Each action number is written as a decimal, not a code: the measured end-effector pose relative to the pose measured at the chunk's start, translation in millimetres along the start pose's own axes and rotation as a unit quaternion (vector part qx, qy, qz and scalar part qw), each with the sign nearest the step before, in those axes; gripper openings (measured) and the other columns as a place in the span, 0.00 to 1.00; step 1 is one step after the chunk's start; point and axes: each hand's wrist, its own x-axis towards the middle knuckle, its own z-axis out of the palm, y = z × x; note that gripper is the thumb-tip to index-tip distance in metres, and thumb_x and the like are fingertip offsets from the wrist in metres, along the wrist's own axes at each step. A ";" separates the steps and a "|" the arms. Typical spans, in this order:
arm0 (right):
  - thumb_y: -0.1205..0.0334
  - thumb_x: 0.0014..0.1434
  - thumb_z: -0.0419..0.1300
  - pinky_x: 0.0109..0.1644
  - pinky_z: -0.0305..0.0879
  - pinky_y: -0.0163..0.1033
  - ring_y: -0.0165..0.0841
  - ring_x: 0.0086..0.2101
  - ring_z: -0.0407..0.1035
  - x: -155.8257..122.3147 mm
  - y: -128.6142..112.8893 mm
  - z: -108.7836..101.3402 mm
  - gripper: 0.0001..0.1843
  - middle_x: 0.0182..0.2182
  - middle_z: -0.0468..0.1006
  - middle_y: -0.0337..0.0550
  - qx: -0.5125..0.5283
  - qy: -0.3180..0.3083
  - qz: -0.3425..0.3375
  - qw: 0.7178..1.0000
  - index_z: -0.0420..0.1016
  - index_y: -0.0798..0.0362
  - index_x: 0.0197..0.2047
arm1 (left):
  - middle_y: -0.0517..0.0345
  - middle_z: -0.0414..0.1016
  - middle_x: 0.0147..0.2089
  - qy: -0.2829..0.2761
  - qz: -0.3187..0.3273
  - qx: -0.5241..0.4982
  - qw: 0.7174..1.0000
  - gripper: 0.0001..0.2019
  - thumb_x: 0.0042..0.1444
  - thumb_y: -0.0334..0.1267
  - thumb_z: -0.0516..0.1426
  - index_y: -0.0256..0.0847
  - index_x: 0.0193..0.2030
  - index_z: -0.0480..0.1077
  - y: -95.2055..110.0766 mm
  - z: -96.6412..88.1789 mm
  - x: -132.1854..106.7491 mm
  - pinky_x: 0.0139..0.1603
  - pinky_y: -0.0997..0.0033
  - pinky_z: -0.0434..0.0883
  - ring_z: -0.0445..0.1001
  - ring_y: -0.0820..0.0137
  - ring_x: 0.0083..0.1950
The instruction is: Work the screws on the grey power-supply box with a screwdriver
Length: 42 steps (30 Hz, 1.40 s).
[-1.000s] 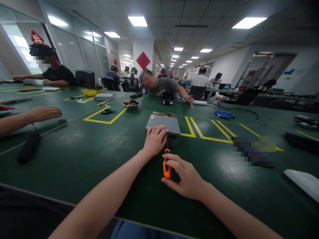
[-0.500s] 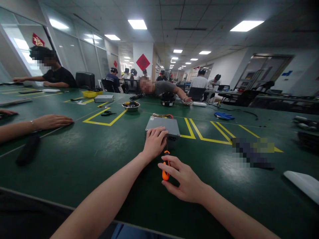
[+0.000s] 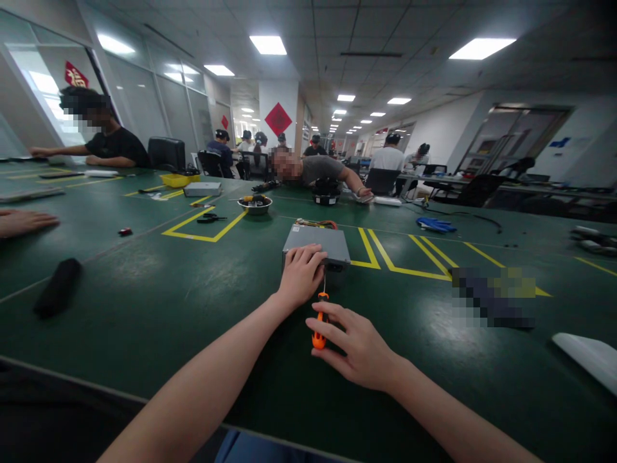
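Note:
A grey metal computer power supply (image 3: 332,242) lies on the green table, with a bundle of coloured wires (image 3: 315,224) at its far side. My left hand (image 3: 303,273) grips its near edge, the fingers over the top and the thumb down at the front. In my right hand (image 3: 354,344) is an orange and black screwdriver (image 3: 319,339), the handle between thumb and fingertips. Its shaft points away from me at the front face of the power supply, close beside my left thumb. The tip and any screw there are hidden or too small to make out.
Around me are a metal bowl of tools (image 3: 255,207), black pliers-like tool (image 3: 211,218), blue gloves (image 3: 435,224), a black case (image 3: 58,287) and a small red object (image 3: 125,231). A co-worker's hand (image 3: 29,222) rests at left. A person (image 3: 322,170) leans on the far edge.
The co-worker's hand at left has drawn back to the left, and a small red object now shows on the table there. My hands, the screwdriver and the power supply stay nearly in place.

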 end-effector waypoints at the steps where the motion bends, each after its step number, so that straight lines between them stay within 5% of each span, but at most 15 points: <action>1: 0.56 0.59 0.54 0.39 0.69 0.41 0.36 0.39 0.69 -0.3 0.9 1.4 0.17 0.50 0.67 0.54 -0.007 0.011 -0.004 1.000 0.62 0.52 0.50 | 0.58 0.66 0.55 0.000 0.000 0.001 1.000 0.12 0.58 0.35 0.50 0.46 0.48 0.64 -0.1 0.0 0.0 0.58 0.61 0.54 0.60 0.67 0.59; 5: 0.54 0.57 0.56 0.40 0.69 0.42 0.37 0.41 0.69 -2.5 2.7 5.8 0.15 0.48 0.69 0.54 0.029 0.045 0.018 0.998 0.61 0.53 0.44 | 0.58 0.66 0.56 -0.006 0.002 0.001 1.000 0.12 0.58 0.35 0.49 0.46 0.48 0.64 -0.3 0.0 0.1 0.57 0.61 0.54 0.60 0.67 0.58; 11: 0.56 0.59 0.53 0.42 0.68 0.41 0.36 0.43 0.68 -1.3 0.5 0.6 0.20 0.51 0.65 0.54 0.020 -0.005 0.012 1.000 0.60 0.52 0.53 | 0.58 0.66 0.56 -0.005 0.000 0.001 1.000 0.12 0.58 0.35 0.50 0.46 0.48 0.64 0.9 -0.2 0.2 0.58 0.61 0.54 0.60 0.67 0.59; 18: 0.55 0.57 0.56 0.39 0.69 0.41 0.36 0.40 0.70 -2.7 2.5 5.8 0.14 0.47 0.70 0.53 0.039 0.055 0.025 0.997 0.61 0.53 0.42 | 0.58 0.67 0.55 -0.006 -0.003 0.001 1.000 0.12 0.58 0.36 0.49 0.46 0.49 0.64 0.2 0.7 0.2 0.57 0.61 0.54 0.61 0.66 0.58; 23: 0.54 0.58 0.55 0.44 0.69 0.42 0.38 0.46 0.67 -2.3 -0.3 -0.2 0.23 0.52 0.64 0.55 0.041 -0.008 0.030 0.999 0.58 0.54 0.54 | 0.59 0.67 0.55 -0.006 -0.008 -0.004 1.000 0.12 0.58 0.35 0.49 0.47 0.48 0.65 1.0 -0.4 0.6 0.57 0.61 0.54 0.61 0.66 0.58; 29: 0.56 0.57 0.57 0.40 0.70 0.41 0.36 0.41 0.70 -5.0 4.2 3.9 0.16 0.48 0.68 0.52 0.033 0.064 0.034 0.997 0.60 0.53 0.45 | 0.58 0.67 0.55 -0.013 -0.016 -0.007 1.000 0.12 0.57 0.35 0.50 0.47 0.48 0.65 2.0 -1.5 1.0 0.57 0.60 0.55 0.61 0.66 0.57; 36: 0.55 0.59 0.53 0.41 0.69 0.41 0.37 0.43 0.68 -2.7 -0.5 -1.9 0.21 0.52 0.64 0.54 0.024 -0.023 0.025 0.999 0.59 0.52 0.54 | 0.59 0.67 0.55 -0.007 -0.018 -0.007 1.000 0.11 0.57 0.34 0.50 0.47 0.47 0.65 3.0 -1.0 1.2 0.56 0.61 0.55 0.61 0.66 0.57; 42: 0.51 0.56 0.56 0.39 0.69 0.41 0.37 0.41 0.70 -3.3 2.2 1.6 0.18 0.45 0.70 0.53 0.035 0.059 0.027 0.997 0.60 0.54 0.44 | 0.59 0.67 0.55 -0.010 -0.019 -0.011 1.000 0.11 0.57 0.34 0.50 0.47 0.47 0.65 2.8 -1.7 1.2 0.57 0.60 0.55 0.61 0.66 0.57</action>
